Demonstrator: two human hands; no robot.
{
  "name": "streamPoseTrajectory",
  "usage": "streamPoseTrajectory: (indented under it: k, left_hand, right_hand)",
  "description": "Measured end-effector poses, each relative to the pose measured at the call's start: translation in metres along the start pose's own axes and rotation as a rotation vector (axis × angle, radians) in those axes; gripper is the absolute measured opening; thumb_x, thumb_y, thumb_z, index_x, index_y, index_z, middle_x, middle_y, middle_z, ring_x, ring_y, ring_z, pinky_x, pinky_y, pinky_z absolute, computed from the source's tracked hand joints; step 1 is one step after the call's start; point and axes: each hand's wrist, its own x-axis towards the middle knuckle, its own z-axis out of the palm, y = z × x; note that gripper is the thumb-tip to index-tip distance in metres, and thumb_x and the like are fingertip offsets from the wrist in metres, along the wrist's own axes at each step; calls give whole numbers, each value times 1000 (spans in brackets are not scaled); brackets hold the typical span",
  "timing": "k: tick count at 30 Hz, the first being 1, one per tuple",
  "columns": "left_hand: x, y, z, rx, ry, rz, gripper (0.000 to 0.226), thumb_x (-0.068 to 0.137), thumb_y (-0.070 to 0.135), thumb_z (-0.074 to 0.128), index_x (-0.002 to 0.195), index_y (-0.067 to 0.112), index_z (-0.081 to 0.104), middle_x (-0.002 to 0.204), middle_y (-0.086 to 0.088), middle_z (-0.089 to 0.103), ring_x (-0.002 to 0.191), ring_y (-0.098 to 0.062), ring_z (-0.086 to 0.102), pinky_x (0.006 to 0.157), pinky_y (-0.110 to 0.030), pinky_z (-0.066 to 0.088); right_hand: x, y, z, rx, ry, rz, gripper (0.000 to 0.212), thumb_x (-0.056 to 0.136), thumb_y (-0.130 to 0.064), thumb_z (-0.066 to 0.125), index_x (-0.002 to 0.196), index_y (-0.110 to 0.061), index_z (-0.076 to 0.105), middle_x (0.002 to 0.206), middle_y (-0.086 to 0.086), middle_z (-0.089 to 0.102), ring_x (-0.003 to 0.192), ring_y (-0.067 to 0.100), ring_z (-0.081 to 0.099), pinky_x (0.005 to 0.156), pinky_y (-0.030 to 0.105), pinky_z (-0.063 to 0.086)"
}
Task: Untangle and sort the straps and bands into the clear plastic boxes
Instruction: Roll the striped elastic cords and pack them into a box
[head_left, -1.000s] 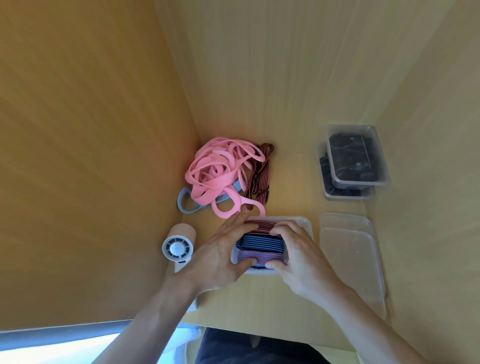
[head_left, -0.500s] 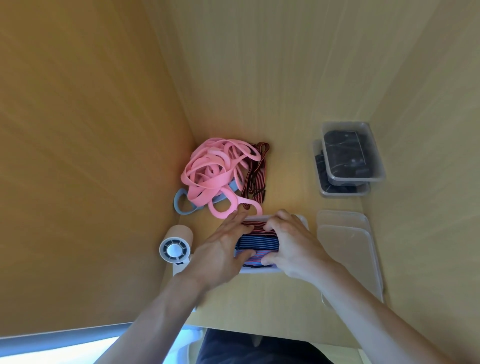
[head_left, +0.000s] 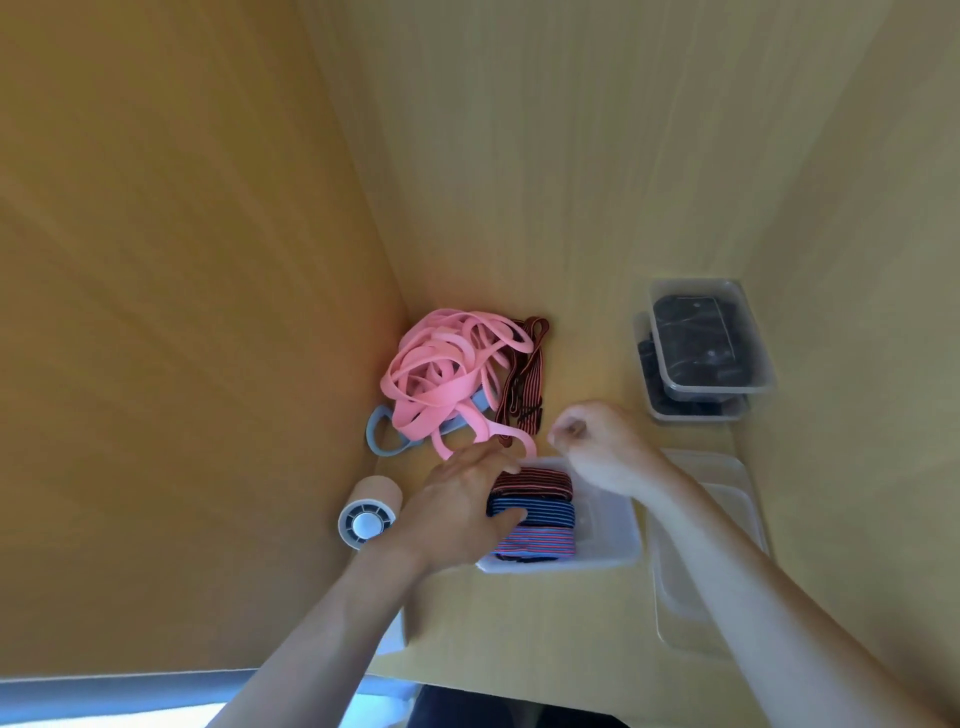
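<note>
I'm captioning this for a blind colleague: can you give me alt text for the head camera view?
The left hand presses folded striped bands into a clear box while the right hand hovers loosely curled above it. Behind lie tangled pink bands.

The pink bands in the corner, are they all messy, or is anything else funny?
Yes, the pink bands lie in one knotted heap in the corner, looped over a blue band and touching a dark striped strap. The folded striped bands in the clear box are neat. Nothing looks spilled or broken.
</note>
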Motion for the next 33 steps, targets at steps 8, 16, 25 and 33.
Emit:
streamPoseTrajectory:
  k: [8,16,25,33]
  left_hand:
    - [-11,-9,-28,-196,164,-49,25,94,23,66,119,25,63,118,15,58,110,0,49,84,-7,36]
    - [-26,-16,-31,-194,146,-51,17,96,24,63,111,32,65,107,29,56,101,23,43,80,4,29]
    - [-21,-15,-27,-304,155,-57,11,98,25,62,105,32,67,103,28,62,104,18,49,81,0,33]
    - [-11,-11,-20,-473,150,-95,21,96,21,64,100,41,64,104,27,66,107,8,58,94,-12,43]
  right_hand:
    - [64,-23,8,104,34,251,31,92,-37,66,82,-9,58,89,5,62,76,18,60,65,29,48]
    - [94,-21,39,128,83,318,19,76,-32,72,79,-13,68,84,7,71,78,26,69,72,38,61]
    - [76,-18,29,154,135,354,12,84,-11,57,77,-6,65,75,11,69,62,23,66,45,25,46]
    - [56,-9,-6,555,194,362,5,92,-10,63,96,-7,63,89,8,68,81,20,65,73,36,58]
